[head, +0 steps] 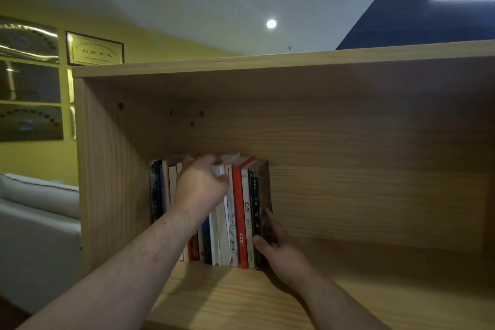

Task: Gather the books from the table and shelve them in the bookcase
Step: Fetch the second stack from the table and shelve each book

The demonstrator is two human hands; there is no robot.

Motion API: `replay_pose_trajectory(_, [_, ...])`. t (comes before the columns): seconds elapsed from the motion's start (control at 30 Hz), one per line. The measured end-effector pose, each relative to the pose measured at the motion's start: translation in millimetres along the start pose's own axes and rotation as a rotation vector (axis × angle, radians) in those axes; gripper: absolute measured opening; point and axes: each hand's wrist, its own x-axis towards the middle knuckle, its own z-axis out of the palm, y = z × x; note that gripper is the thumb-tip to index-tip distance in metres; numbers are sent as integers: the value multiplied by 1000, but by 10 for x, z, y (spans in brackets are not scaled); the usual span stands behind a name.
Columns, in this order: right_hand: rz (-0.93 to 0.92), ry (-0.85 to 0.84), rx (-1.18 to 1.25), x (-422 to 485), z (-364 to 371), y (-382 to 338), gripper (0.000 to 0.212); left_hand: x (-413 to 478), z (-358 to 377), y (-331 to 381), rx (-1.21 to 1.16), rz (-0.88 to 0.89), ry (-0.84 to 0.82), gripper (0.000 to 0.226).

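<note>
Books (pixel 235 211), a mixed-colour upright paperback row, stood inside the pale wooden bookcase (pixel 348 142); left hand (pixel 199 187) clenched over middle tops, right hand (pixel 278 252) fingers (pixel 269 220) grasping the dark end volume, apparently squaring the row.

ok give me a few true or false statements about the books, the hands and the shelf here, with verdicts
1. The row of books stands upright in the bookcase. True.
2. The left hand rests on the shelf board, away from the books. False: it is up at the top of the row, its fingers over the books' upper edges.
3. The right hand is at the dark book that ends the row on the right. True.
4. The shelf is packed full from side to side. False: the space right of the row holds no books.
5. A red spine shows in the row. True.
</note>
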Motion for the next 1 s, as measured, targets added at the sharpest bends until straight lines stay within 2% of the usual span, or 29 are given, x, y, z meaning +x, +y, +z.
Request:
replay_pose_trajectory(0.27, [25,-11,46,21,2,26,77,-7,-63,-65,-130,6,32,37])
replay_pose_trajectory(0.4, [12,-5,50,31,13,31,77,-169,-36,-56,-181,14,50,69])
replay_pose_trajectory(0.47, [8,-6,48,30,13,25,77,-240,23,-92,-197,-13,55,76])
replay_pose_trajectory(0.53, [-7,-7,35,34,8,30,77,-264,72,-118,-210,-28,70,71])
replay_pose_trajectory(0.6, [-9,-11,32,41,6,43,77,-254,83,-142,-227,-31,82,50])
replay_pose_trajectory(0.67, [-12,-9,18,46,7,54,77,-252,94,-162,-251,-41,85,38])
replay_pose_trajectory(0.77, [-7,-8,36,57,7,61,75,-277,147,-206,-363,-54,91,37])
replay_pose_trajectory(0.87, [-6,-7,26,83,11,86,75,-366,246,-254,-315,-88,111,41])
replay_pose_trajectory(1.0, [5,-13,51,103,28,104,72,-581,403,-398,-295,-81,39,54])
